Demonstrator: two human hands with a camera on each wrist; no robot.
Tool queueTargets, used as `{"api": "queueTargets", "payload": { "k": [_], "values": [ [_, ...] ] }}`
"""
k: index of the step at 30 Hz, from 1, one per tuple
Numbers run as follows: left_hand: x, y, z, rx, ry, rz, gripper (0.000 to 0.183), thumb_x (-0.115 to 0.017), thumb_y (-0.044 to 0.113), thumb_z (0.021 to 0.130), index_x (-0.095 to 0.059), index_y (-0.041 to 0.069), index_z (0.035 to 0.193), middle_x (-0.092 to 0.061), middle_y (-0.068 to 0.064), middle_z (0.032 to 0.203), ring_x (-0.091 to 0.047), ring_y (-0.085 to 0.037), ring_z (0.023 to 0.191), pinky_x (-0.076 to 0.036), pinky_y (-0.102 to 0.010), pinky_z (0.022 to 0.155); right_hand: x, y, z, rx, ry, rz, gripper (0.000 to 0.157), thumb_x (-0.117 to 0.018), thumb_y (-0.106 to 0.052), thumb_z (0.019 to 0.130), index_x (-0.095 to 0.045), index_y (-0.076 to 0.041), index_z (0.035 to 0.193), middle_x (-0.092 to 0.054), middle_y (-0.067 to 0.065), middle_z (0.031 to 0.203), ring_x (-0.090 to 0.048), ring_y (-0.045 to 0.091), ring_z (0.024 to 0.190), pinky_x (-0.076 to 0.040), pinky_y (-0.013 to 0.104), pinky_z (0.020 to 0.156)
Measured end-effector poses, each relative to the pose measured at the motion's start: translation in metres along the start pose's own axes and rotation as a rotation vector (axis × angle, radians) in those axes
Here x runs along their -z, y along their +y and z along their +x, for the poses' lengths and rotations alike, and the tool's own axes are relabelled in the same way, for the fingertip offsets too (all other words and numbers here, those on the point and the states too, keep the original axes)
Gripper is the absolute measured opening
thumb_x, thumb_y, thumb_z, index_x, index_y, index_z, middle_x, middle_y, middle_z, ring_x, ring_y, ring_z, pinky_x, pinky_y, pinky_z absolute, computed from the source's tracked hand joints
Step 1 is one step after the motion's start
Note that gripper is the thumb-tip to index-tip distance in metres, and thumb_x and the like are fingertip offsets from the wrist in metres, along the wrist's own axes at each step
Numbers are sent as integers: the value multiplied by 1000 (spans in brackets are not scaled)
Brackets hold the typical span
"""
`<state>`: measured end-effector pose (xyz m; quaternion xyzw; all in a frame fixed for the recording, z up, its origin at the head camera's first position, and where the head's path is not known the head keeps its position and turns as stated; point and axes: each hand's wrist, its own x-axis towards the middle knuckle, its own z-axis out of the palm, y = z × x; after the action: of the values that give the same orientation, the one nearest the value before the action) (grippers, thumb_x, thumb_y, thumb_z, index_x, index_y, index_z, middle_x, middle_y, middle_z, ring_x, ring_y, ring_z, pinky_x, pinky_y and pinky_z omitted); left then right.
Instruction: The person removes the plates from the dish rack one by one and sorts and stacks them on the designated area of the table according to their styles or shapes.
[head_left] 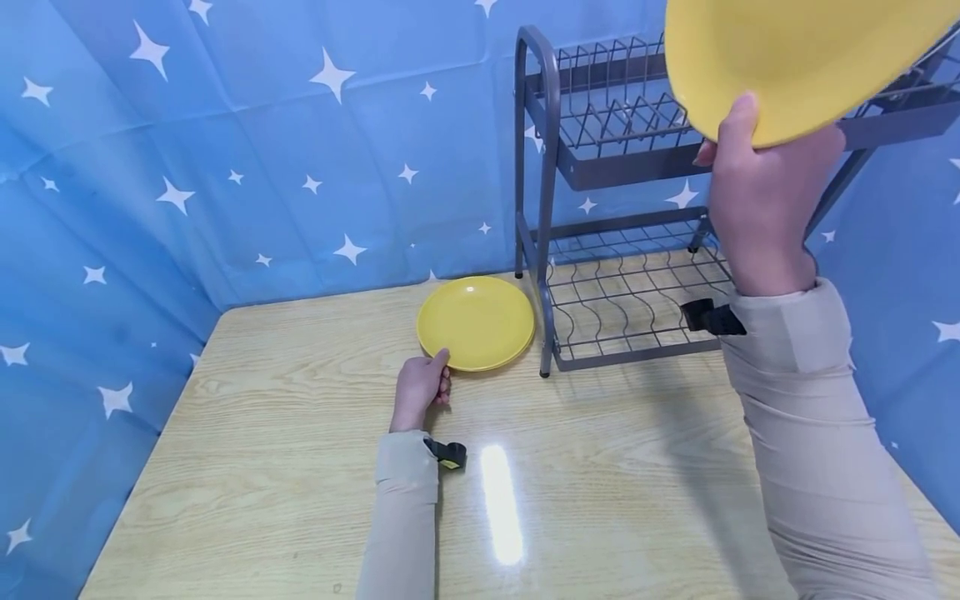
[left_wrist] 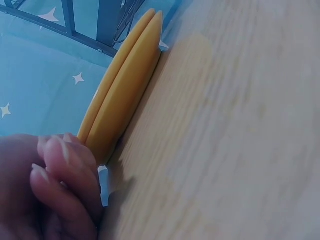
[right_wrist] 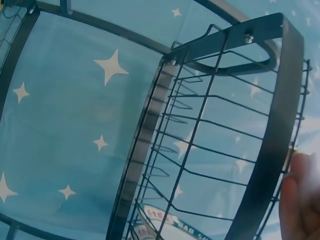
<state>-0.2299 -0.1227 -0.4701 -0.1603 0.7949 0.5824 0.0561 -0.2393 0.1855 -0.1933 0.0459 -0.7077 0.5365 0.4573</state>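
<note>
The right hand (head_left: 772, 200) grips one yellow plate (head_left: 795, 58) by its rim, high before the rack (head_left: 637, 169). The left hand (head_left: 420, 387) pinches the plate stack (head_left: 476, 321) near the table's (head_left: 285, 467) back edge. Both (presumably light, stiff, slick) should suit rim holds.

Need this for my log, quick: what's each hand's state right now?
Left hand: pinching the stacked yellow plates at the rim; one or both, can't tell.
Right hand: holding another yellow plate up.
</note>
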Motion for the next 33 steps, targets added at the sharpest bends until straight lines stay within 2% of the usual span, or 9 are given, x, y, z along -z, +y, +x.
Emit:
{"api": "queueTargets", "payload": {
  "k": [13,15,20,23,27,30,33],
  "values": [
    [1,3,-1,15,7,15,38,-46,32,89,-56,4,64,-48,-1,47,-49,-13,36,-42,-24,38,16,-11,-31,56,11,269,23,-52,-5,86,-47,-3,109,-57,14,77,-52,15,48,-45,20,48],
    [0,2,-1,11,7,9,38,-46,32,88,-56,5,63,-48,-1,47,-49,-14,36,-42,-24,37,18,-10,-36,75,20,265,23,-51,-6,86,-47,-3,109,-56,14,75,-52,15,48,-45,21,48],
    [1,2,-3,3,10,2,38,-46,32,88,-56,6,62,-48,-1,46,-49,-14,35,-41,-24,37,20,-4,-48,34,53,308,21,-52,-6,87,-49,-2,108,-54,12,66,-51,15,48,-45,21,48],
    [1,2,-2,1,5,0,38,-45,32,88,-56,4,64,-48,-2,47,-49,-14,36,-42,-23,37,20,4,-54,7,79,383,23,-53,-5,87,-48,-1,108,-53,13,63,-50,16,46,-44,21,46],
    [0,2,-2,6,-5,-2,38,-44,32,88,-57,4,65,-48,-2,48,-49,-14,36,-42,-23,38,24,16,-63,1,105,411,25,-55,-4,85,-47,1,108,-54,17,67,-51,18,46,-44,21,46],
    [0,1,-2,7,-6,-1,38,-44,31,89,-56,5,64,-48,-2,47,-49,-14,36,-42,-24,38,27,21,-70,24,117,370,27,-54,-5,85,-47,1,110,-56,19,75,-53,17,47,-45,20,46],
    [1,1,-2,-2,-5,-5,38,-44,31,89,-55,6,63,-48,-1,47,-49,-13,36,-42,-24,37,29,23,-76,21,137,376,28,-55,-5,84,-48,1,111,-57,20,77,-54,16,47,-46,20,47]
  ]
}}
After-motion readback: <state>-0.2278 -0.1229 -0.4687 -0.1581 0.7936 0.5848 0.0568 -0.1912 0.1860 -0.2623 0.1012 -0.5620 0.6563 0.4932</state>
